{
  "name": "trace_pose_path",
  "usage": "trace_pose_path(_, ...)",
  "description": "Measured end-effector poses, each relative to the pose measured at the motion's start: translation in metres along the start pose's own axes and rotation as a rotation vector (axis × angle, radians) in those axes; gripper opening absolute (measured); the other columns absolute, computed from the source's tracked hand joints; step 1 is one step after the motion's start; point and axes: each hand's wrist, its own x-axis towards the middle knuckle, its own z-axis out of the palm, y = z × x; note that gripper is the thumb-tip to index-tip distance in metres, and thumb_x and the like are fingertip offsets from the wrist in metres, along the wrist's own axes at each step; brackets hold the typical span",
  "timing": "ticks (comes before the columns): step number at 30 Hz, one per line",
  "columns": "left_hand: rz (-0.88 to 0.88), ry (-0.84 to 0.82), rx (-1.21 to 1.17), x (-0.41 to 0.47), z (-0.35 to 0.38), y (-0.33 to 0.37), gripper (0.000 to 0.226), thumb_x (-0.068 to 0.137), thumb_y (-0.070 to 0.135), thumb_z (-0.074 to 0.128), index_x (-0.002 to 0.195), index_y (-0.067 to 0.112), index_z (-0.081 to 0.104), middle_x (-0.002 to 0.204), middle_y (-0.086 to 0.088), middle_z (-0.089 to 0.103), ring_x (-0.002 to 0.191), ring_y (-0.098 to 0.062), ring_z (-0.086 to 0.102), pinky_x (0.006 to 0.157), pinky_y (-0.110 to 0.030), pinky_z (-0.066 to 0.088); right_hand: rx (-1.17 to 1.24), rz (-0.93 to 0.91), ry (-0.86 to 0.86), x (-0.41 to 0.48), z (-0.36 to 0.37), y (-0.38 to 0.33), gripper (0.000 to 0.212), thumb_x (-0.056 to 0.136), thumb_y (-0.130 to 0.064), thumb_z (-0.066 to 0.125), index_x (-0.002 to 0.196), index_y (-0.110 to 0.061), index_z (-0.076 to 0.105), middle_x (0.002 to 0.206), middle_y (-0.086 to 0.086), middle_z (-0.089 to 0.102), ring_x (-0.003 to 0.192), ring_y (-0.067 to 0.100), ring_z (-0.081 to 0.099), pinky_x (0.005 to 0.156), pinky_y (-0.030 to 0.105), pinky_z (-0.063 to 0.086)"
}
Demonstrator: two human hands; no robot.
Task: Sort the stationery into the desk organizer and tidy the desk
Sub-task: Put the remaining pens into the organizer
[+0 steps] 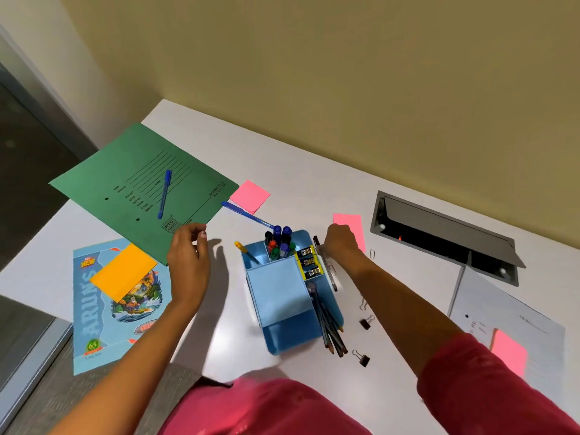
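Observation:
A blue desk organizer (276, 340) stands mid-desk, holding markers (280, 238), a yellow pen (248, 251), yellow staple boxes (309, 262) and several pencils (329, 328). My right hand (340, 244) reaches past its right side, fingers curled down on the top of a clear dark-capped pen (329, 274) lying along the organizer's edge. My left hand (188, 249) hovers by the near corner of a green folder (131, 171), fingers loosely curled and holding nothing. One blue pen (164, 194) lies on the folder, and another blue pen (248, 215) lies behind the organizer.
A pink sticky pad (251, 196) and a pink note (351, 221) lie toward the wall. Two binder clips (365, 323) and a paper clip (372, 255) sit right of the organizer. A notebook (94, 309) with an orange note (124, 273) lies left. A cable hatch (439, 233) and white sheet (508, 309) are right.

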Motion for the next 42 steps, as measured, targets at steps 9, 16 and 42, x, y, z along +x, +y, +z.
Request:
trace_pose_path(9, -0.169, 0.011, 0.130, 0.043, 0.002, -0.044, 0.019, 0.093, 0.005, 0.049, 0.103, -0.002, 0.063, 0.105, -0.020, 0.065, 0.096, -0.033, 0.060, 0.083, -0.038, 0.045, -0.036, -0.046, 0.004, 0.005, 0.028, 0.015, 0.040, 0.085, -0.009, 0.060, 0.055, -0.013, 0.033, 0.058, 0.001, 0.039, 0.061, 0.021, 0.052, 0.047, 0.021, 0.034)
trace_pose_path(16, -0.340, 0.016, 0.222, 0.095, 0.002, -0.054, 0.023, 0.083, -0.006, 0.054, 0.105, -0.004, 0.061, 0.111, -0.026, 0.059, 0.101, -0.041, 0.058, 0.092, -0.045, 0.046, 0.147, -0.205, 0.172, 0.004, 0.030, 0.014, 0.017, 0.088, -0.001, 0.045, 0.094, -0.010, 0.032, 0.061, -0.002, 0.031, 0.050, 0.010, 0.032, 0.044, 0.020, 0.019)
trace_pose_path(42, -0.413, -0.201, 0.166, 0.063, 0.002, -0.011, 0.017, 0.092, -0.010, 0.039, 0.104, -0.002, 0.047, 0.100, -0.028, 0.055, 0.090, -0.040, 0.051, 0.068, -0.038, 0.032, 0.823, -0.421, 0.830, -0.092, -0.054, -0.053, 0.012, 0.098, -0.009, 0.048, 0.099, -0.010, 0.060, 0.087, 0.005, 0.058, 0.073, 0.005, 0.054, 0.068, 0.011, 0.039)
